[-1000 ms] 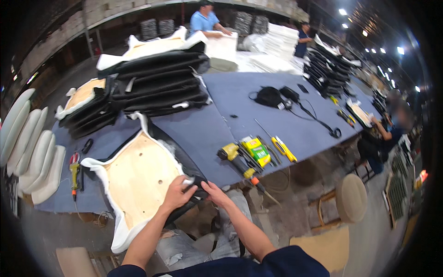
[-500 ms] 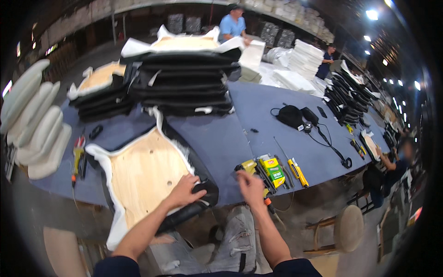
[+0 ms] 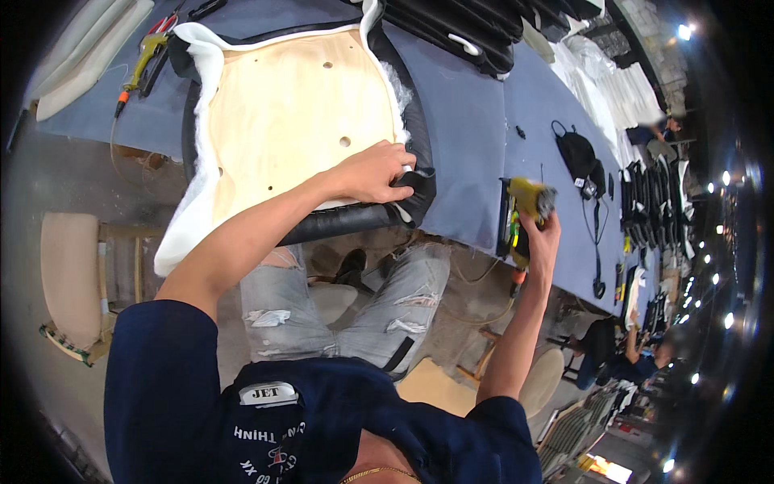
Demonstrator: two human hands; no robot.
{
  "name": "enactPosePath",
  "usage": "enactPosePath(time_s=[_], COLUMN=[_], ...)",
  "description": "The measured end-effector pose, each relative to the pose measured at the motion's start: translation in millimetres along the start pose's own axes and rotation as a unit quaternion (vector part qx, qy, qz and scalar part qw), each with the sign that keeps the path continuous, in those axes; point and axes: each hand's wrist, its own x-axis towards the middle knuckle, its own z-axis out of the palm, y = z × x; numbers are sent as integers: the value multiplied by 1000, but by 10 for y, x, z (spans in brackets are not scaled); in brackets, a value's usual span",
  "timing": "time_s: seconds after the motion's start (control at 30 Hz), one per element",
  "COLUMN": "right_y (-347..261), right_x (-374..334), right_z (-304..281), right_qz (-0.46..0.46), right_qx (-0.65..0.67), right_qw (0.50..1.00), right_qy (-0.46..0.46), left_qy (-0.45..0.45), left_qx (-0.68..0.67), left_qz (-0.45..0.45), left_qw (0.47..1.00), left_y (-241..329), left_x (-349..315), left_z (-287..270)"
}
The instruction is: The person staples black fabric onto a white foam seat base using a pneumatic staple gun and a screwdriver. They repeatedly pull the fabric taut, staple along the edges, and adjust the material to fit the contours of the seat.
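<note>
An upside-down seat cushion lies on the table, its pale plywood board (image 3: 294, 113) facing up. White padding (image 3: 203, 105) and a black cover (image 3: 347, 222) ring the board. My left hand (image 3: 377, 172) is closed on a fold of the black cover at the near right corner. To the right, my right hand (image 3: 542, 234) grips a yellow staple gun (image 3: 528, 196), held up at the table's edge. An orange hose fitting (image 3: 518, 277) hangs below it. The green box beside the gun is mostly hidden behind it.
Another yellow air tool (image 3: 147, 58) with an orange fitting rests at the table's left. Stacked black covered cushions (image 3: 455, 24) stand behind. A black bag with straps (image 3: 576, 153) lies on the blue tabletop (image 3: 463, 137). A beige chair (image 3: 71, 266) stands at left.
My right hand has taken hold of the staple gun and lifted it. My left hand has gone from resting on the board's corner to gripping the black cover. The view has tilted down.
</note>
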Motion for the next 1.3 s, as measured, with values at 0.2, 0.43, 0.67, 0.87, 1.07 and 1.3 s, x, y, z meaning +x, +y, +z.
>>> enactPosePath(time_s=[0.2,0.43,0.67,0.87,1.07,1.3], right_y=[-371,-493,-494,-322,14,-164], right_x=[-422,-474,-351,-413,-508,-116], right_z=[233,788,809,800,742,357], right_qz=[100,-16,-4,-19,-36,-34], right_qx=[-99,-132,-133,-96,-24,-133], right_qw=[977,945,934,947,962,960], right_qy=[-160,-298,-333,-307,-269,-243], left_qy=[3,-1,104,164,186,192], left_qx=[4,-9,-117,-124,-81,-85], left_qz=[30,-41,-36,-59,-52,-69], left_qw=[1000,999,987,977,978,975], left_y=[45,159,154,104,109,118], left_x=[11,-8,-46,0,71,25], left_z=[-29,-4,-17,14,93,49])
